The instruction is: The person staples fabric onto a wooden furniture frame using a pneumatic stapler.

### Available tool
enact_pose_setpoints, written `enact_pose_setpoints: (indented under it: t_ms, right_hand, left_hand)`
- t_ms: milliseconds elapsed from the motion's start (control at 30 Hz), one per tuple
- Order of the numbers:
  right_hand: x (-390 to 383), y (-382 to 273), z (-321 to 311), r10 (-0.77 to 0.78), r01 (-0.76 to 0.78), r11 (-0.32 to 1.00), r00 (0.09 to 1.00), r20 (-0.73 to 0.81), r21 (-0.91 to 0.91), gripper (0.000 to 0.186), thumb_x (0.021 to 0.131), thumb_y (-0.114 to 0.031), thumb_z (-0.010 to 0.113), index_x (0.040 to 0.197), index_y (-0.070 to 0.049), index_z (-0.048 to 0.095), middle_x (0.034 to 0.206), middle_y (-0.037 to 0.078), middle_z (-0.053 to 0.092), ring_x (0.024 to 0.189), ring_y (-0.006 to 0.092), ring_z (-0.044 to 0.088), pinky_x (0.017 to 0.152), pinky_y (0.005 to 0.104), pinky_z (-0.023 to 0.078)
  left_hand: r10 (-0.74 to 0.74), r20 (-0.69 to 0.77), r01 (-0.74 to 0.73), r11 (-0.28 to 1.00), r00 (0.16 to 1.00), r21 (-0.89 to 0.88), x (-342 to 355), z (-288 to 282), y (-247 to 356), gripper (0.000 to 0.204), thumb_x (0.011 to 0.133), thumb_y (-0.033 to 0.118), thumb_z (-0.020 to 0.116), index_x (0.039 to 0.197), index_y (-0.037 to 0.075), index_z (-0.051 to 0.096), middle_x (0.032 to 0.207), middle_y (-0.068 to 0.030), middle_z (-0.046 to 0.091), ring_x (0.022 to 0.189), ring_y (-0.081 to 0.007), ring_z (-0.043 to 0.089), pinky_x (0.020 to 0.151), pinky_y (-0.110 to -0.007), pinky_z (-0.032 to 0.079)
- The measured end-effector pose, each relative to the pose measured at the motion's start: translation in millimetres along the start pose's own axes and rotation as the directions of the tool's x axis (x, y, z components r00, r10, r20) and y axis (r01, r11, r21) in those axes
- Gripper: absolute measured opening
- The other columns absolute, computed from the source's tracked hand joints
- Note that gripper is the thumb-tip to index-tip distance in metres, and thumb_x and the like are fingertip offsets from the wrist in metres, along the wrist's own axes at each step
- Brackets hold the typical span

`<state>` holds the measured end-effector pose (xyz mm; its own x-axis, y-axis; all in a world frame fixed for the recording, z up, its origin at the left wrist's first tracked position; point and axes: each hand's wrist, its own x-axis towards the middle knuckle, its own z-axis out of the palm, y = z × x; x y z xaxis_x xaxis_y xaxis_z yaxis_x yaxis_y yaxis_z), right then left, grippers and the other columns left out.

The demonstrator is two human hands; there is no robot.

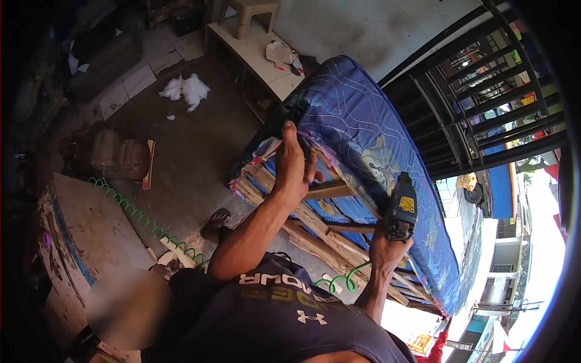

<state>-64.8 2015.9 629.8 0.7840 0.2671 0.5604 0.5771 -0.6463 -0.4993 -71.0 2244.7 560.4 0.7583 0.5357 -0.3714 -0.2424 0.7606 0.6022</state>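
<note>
A long wooden frame (pixel 330 233) covered with padded blue patterned fabric (pixel 357 91) stands tilted in front of me, its bare slats facing me. My left hand (pixel 293 163) is closed on the fabric edge at the frame's upper end, thumb pointing up; the exact grip under the fingers is partly hidden. In my right hand (pixel 389 247) is a black staple gun (pixel 403 206) with a yellow label, lying against the fabric along the frame's right side. A green coiled air hose (pixel 348 282) hangs near my right wrist.
White stuffing (pixel 185 92) lies on the dark floor. Beyond the frame are a low table (pixel 257 53) with a stool (pixel 249 15) on it and a black metal gate (pixel 478 109). At left are a dusty machine (pixel 115 154), a worn board (pixel 100 224) and more green hose (pixel 136 212).
</note>
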Motion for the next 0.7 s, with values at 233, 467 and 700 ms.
enact_pose_setpoints:
  t_ms: [233,467,700]
  right_hand:
    - [-3,-4,-4,0.053,-0.054,0.993,0.999,0.011,0.105,0.012,0.081,-0.006,0.069,0.089,0.002,0.066,0.071,0.009,0.068,0.061,0.0163,0.065,0.060,0.0316,0.050]
    - [0,2,-1,0.064,-0.063,0.990,0.998,0.002,0.127,0.006,0.083,-0.004,0.065,0.082,0.002,0.065,0.065,0.007,0.066,0.058,0.0137,0.062,0.058,0.0301,0.049]
    - [-2,4,-1,0.117,-0.112,0.972,0.993,-0.013,0.206,0.009,0.082,-0.005,0.064,0.088,0.003,0.066,0.068,0.006,0.065,0.059,0.0121,0.058,0.057,0.0305,0.047]
  left_hand:
    - [0.730,0.543,-0.637,-0.194,0.414,0.746,-5,-23,3,0.045,0.092,0.027,0.070,0.118,0.000,0.045,0.112,-0.0224,0.052,0.074,-0.0377,0.067,0.055,-0.042,0.055]
    - [0.215,-0.016,-0.176,0.837,0.976,0.518,3,-6,25,0.051,0.102,0.044,0.048,0.116,-0.005,0.047,0.070,-0.0148,0.059,0.047,-0.0249,0.060,0.052,-0.036,0.055]
    - [0.813,0.481,-0.612,-0.205,0.328,0.764,-5,-10,1,0.051,0.089,0.026,0.073,0.117,-0.005,0.044,0.068,-0.0176,0.059,0.062,-0.0359,0.066,0.055,-0.042,0.054]
